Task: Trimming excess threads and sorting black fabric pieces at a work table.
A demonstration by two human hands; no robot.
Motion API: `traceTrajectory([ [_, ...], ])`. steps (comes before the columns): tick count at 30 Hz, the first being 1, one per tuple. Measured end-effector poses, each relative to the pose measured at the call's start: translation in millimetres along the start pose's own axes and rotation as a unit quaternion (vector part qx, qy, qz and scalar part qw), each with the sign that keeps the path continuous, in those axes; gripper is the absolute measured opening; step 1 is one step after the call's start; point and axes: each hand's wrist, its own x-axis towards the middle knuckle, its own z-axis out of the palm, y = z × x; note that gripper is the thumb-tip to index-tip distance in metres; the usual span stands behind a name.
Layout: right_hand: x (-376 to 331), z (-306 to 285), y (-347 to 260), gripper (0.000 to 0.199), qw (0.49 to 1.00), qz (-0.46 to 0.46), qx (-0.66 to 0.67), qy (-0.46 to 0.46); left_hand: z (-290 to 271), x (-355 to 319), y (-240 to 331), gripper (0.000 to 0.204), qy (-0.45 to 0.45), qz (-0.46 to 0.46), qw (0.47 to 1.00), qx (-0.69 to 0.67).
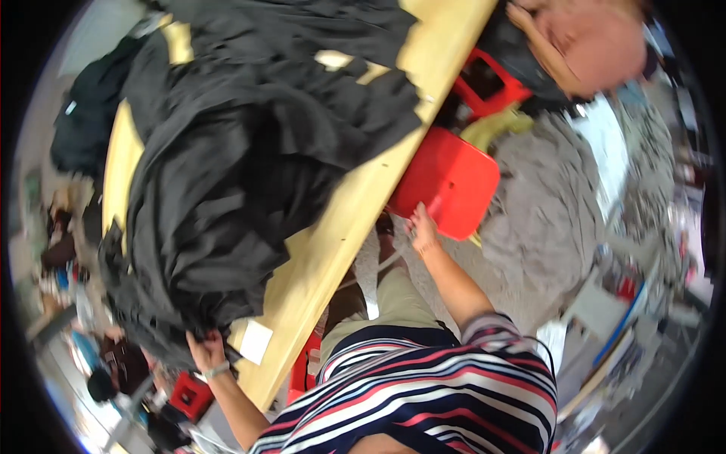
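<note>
A large heap of dark grey-black cloth spreads over a long pale wooden table and hangs past its left edge. My left hand is closed on the lower edge of this cloth, near the table's near end. With my right arm reaching forward, my right hand grips the near edge of a red plastic stool beside the table. The stool's square seat shows, with a small hole in its middle; its legs are mostly hidden.
A white paper square lies on the table near my left hand. To the right is a big pile of grey cloth. Another person sits at the far right near a second red stool. More dark cloth lies beyond the table's left side.
</note>
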Motion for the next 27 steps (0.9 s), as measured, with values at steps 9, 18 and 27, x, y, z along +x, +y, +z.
traceTrajectory([
  [9,-144,36,-155,0.042,0.876,-0.382,-0.268,-0.125,85,-98,-48,0.018,-0.121,0.179,0.974,-0.072],
  [18,-286,280,-167,0.048,0.555,-0.543,-0.505,-0.376,32,-134,-100,0.027,-0.287,-0.018,0.915,0.284],
  [27,-335,379,-1,0.053,0.282,-0.505,-0.654,-0.488,85,-90,-34,0.057,-0.058,0.427,0.807,0.404],
])
